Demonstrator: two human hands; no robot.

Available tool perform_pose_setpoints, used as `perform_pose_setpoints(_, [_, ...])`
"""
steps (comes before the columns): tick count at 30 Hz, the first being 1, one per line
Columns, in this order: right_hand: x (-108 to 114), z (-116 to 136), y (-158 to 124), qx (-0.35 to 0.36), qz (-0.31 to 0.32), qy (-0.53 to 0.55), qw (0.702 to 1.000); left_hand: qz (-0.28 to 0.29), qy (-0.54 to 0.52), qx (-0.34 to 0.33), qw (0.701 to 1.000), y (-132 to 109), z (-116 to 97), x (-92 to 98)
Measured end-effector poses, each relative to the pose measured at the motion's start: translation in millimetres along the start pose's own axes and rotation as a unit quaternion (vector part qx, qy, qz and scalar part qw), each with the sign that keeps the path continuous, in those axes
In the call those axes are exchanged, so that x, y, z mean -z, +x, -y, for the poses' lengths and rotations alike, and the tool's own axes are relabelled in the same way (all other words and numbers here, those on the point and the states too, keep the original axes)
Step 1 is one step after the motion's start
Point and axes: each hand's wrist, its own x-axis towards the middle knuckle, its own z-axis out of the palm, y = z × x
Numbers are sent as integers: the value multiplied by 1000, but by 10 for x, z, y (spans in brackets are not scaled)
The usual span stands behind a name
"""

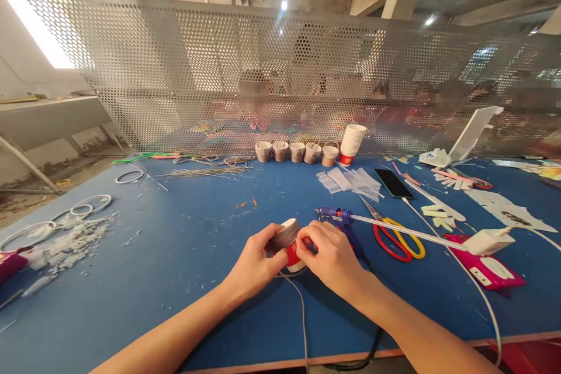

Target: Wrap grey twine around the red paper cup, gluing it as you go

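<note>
Both hands hold a small paper cup (289,239) lying on its side just above the blue table (184,257). The cup has a red band and is partly wound with grey string. My left hand (254,263) grips its wound end with thumb and fingers. My right hand (331,257) pinches the other side, fingers closed on the cup and string. A grey string (302,315) trails from the cup towards the table's near edge. A blue glue gun (335,215) lies just beyond my right hand.
Scissors (394,234) with red and yellow handles, a phone (393,183), white paper strips (350,181), a white plug (488,241) and a pink device (486,266) lie to the right. Several wrapped cups (295,151) and stacked cups (351,143) stand by the perforated screen. Wire rings and scraps lie left.
</note>
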Motion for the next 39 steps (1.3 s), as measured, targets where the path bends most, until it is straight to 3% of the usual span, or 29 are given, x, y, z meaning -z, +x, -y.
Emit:
perform_pose_setpoints(12, [4,23,-21,-34,9,11,999,-26,-1,-6,1000,15,-2,-2])
perform_pose_setpoints(26, [55,13,-19,-150,75,94,981,-27,51,-38,998,6,-32,17])
perform_pose_setpoints(32, [79,14,-2,-148,83,100,980,-31,77,-62,995,4,-30,18])
perform_pose_setpoints(39, [96,5,2,-139,83,98,982,-24,49,-46,997,1,-58,37])
